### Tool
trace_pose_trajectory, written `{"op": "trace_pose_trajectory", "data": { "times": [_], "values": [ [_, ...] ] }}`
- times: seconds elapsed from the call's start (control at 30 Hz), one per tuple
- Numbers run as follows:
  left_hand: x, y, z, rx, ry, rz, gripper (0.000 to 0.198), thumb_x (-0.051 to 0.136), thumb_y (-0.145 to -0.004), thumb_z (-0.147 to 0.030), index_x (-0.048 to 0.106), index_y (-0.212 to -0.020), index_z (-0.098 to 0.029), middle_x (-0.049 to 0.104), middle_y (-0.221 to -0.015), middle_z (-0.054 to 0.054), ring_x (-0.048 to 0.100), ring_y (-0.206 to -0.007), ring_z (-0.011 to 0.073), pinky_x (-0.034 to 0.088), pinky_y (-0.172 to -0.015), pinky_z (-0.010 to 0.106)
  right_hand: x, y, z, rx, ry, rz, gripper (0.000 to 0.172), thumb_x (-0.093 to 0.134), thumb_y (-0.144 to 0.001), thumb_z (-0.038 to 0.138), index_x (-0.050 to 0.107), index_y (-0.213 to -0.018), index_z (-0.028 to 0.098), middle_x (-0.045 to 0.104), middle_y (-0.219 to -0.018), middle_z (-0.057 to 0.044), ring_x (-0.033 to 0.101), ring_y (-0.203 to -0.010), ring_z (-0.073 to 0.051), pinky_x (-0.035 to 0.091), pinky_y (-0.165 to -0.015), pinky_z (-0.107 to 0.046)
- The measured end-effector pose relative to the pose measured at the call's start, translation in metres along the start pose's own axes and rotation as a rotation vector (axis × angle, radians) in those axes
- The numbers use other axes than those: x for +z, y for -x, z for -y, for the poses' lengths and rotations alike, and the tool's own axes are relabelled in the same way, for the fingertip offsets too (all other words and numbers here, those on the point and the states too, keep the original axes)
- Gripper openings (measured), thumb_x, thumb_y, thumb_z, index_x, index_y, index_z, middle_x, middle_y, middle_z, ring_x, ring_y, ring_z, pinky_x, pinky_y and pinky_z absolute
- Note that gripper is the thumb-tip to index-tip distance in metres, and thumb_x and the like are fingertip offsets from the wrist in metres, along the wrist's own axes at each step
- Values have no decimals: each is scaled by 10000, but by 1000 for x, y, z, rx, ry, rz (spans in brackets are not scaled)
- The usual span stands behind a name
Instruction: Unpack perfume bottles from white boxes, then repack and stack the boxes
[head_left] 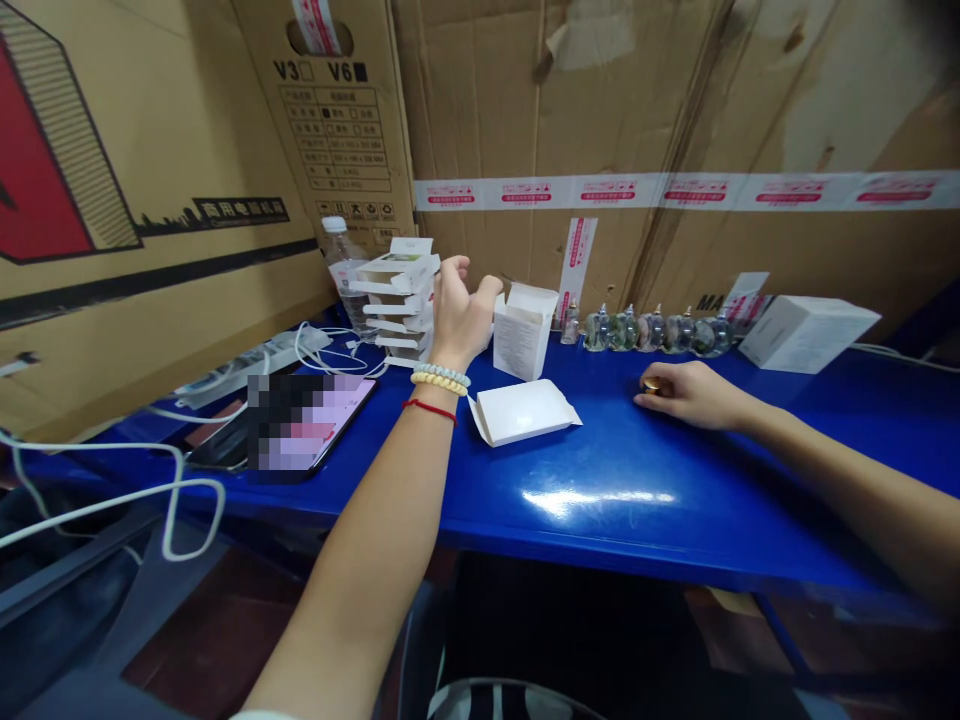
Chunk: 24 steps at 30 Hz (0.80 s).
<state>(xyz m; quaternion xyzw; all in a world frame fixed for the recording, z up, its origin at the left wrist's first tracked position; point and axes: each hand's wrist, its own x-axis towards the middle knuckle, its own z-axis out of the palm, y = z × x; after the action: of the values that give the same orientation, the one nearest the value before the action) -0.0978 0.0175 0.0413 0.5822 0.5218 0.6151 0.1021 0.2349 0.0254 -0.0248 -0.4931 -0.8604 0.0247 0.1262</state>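
My left hand is raised over the back of the table, thumb and fingers apart and nothing visible in it. Just left of it rises a stack of small white cartons with flaps out. To its right stands an upright white carton with its top flaps open. A flat white carton lies in front with its end flaps out. My right hand rests low over the table, its fingers closed on a small gold cap. Behind it, several small glass bottles stand in a row.
A closed white box sits at the back right. On the left are a phone, a power strip, white cables and a plastic bottle. Large cardboard boxes wall off the back of the blue table.
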Motion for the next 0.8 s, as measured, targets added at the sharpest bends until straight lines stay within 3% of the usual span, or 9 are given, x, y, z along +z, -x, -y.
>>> {"op": "trace_pose_trajectory", "data": {
  "times": [0.1,0.2,0.37,0.6,0.8],
  "values": [
    [4,3,4,107,92,73,662,670,-759,-486,385,-1303,-240,394,-1427,128,326,-1385,322,250,-1141,468,-11,-10,9,-74,-12,-31,265,536,-797,464,604,-856,215,651,-685,-28,607,-601,-170,439,-625,-280],
    [7,8,7,180,38,180,974,805,-609,-522,282,-1388,-258,277,-1504,147,200,-1443,356,169,-1180,499,-27,-31,26,-140,57,-81,211,529,-806,355,622,-911,198,693,-787,-57,642,-695,-187,453,-681,-284],
    [13,14,15,96,-58,342,1309,911,-425,-429,122,-1454,-240,135,-1533,199,100,-1467,392,136,-1195,531,-48,-82,57,-231,270,-189,257,523,-826,256,635,-1035,155,701,-918,-107,627,-832,-217,438,-743,-301],
    [30,23,24,6,-72,343,1309,895,-445,-346,46,-1433,-210,107,-1523,246,135,-1472,374,175,-1193,514,-39,-148,83,-287,569,-42,264,531,-835,170,717,-1014,116,671,-1089,-177,524,-1114,-332,356,-912,-443],
    [28,21,23,-8,-89,279,1109,776,-531,-168,90,-1401,-198,346,-1422,229,408,-1339,352,339,-1109,505,-28,-190,78,-160,462,98,258,618,-835,258,728,-1067,241,670,-1132,-125,565,-1089,-322,376,-892,-459]
  ]
}}
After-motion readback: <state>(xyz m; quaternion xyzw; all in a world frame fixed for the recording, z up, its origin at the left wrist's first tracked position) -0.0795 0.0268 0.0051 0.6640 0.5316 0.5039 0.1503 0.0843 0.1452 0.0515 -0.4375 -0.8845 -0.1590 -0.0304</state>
